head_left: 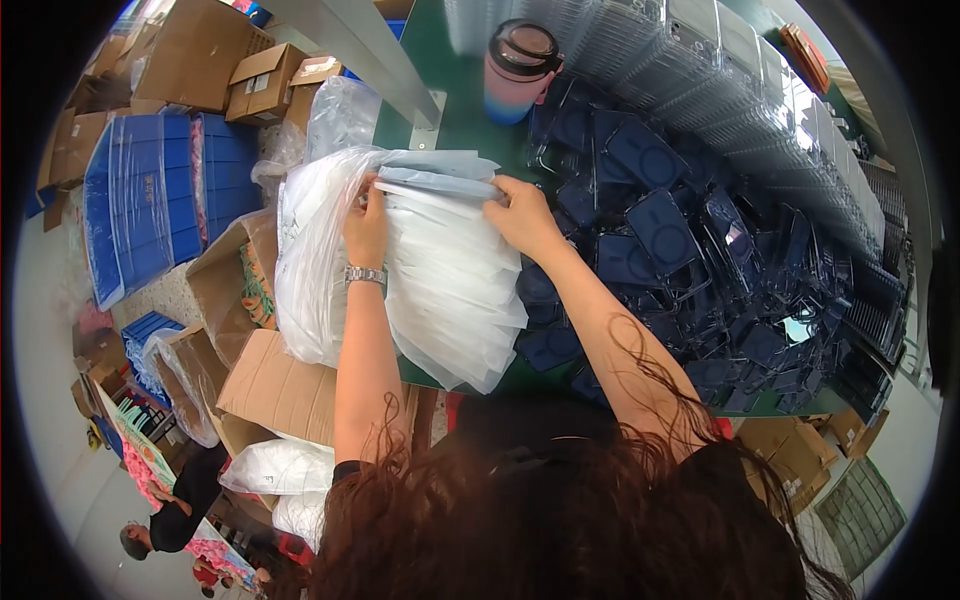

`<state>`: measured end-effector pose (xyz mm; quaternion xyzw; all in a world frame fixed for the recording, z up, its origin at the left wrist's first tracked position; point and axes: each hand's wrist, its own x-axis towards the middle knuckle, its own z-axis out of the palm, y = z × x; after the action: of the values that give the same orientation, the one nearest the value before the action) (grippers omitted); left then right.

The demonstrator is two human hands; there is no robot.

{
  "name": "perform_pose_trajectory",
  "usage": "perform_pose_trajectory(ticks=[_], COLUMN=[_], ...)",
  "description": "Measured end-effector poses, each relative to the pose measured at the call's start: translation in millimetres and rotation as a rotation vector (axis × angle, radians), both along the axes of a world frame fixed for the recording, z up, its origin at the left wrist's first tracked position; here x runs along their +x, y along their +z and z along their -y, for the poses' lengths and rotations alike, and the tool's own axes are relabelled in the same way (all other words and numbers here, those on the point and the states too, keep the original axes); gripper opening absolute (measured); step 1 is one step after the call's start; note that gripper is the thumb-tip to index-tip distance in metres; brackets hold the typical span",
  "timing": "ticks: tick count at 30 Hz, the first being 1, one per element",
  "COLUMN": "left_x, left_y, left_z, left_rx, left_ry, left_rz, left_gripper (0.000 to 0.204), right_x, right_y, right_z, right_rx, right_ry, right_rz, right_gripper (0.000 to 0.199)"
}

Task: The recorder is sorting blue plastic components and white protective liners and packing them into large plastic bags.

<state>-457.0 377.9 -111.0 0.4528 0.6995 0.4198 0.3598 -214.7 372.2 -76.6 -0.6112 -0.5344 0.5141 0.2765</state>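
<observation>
A thick fanned stack of thin white translucent plastic sleeves [450,300] lies at the table's left edge, partly inside a crinkled clear plastic bag [315,250]. My left hand [367,225], with a watch on its wrist, grips the stack's far left part, its fingertips partly hidden among the layers. At the far right corner my right hand [525,217] pinches the top layers between thumb and fingers. Those layers look greyer and are folded up along the far edge. Just right of my right hand lies a heap of dark blue phone cases [650,235] with clear edges.
Stacked clear plastic trays [690,80] line the far right of the green table [455,100]. A pink-and-blue tumbler [518,75] stands beyond the sleeves, near a metal post [375,60]. Cardboard boxes [275,385] and blue bins [140,205] crowd the left. Another person [180,505] is at the lower left.
</observation>
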Motion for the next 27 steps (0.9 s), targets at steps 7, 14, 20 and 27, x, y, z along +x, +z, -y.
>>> perform_pose_trajectory(ticks=[7,14,20,27], left_x=[9.6,13.0,-2.9,-22.6], left_y=[-17.5,-17.9,-25.0,-40.8], left_z=[2.8,-1.5,-4.7,3.2], left_rx=[-0.135,-0.041,-0.028,-0.034], left_ry=[0.068,0.022,-0.024,0.019], left_rz=[-0.321,-0.269,0.018,-0.081], left_gripper=[0.041,0.037,0.037,0.037], right_x=[8.6,72.7,57.0,5.0], right_y=[33.2,58.8,43.4,3.3], right_z=[14.2,52.0,46.2,7.8], right_rx=[0.199,0.268,0.161,0.15], right_ry=[0.007,-0.074,-0.125,-0.002], right_rz=[0.131,0.111,-0.046,0.229], right_gripper=[0.029,0.018,0.037,0.041])
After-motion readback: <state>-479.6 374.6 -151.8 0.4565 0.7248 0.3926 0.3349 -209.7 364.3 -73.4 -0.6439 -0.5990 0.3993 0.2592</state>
